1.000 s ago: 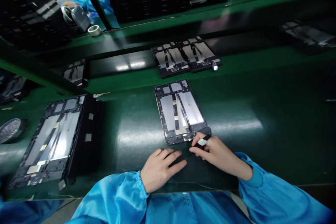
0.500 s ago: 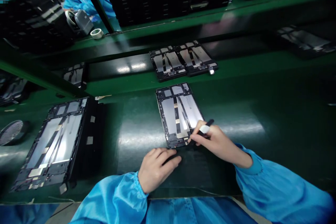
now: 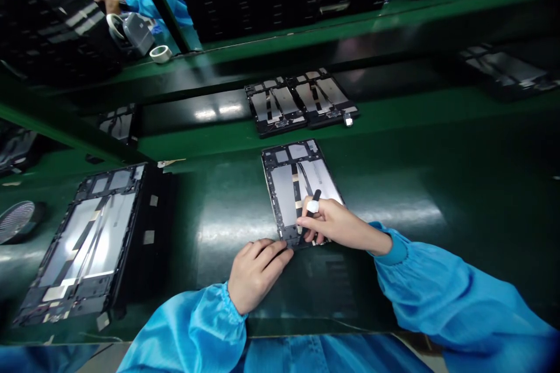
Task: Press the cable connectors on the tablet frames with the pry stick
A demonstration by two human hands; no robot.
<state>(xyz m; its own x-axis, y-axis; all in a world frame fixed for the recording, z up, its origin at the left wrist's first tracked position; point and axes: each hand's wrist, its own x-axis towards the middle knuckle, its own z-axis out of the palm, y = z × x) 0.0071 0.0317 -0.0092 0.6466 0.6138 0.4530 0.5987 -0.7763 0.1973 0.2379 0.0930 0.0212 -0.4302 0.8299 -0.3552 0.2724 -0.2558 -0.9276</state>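
Blue sleeves point(image 3: 437, 285), green bench point(image 3: 437, 145), black-and-silver tablet frame point(image 3: 286, 186), black pen point(image 3: 311, 204).

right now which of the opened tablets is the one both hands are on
The open-backed tablet with silver panels at centre: the left hand touches its near edge, the right hand holds a black pen-like tool over it. The other opened tablets lie untouched.

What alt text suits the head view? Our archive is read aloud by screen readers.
A person's right hand presses a black pen-like tool onto an opened tablet on a green bench, while the left hand steadies its near edge. More opened tablets lie behind.
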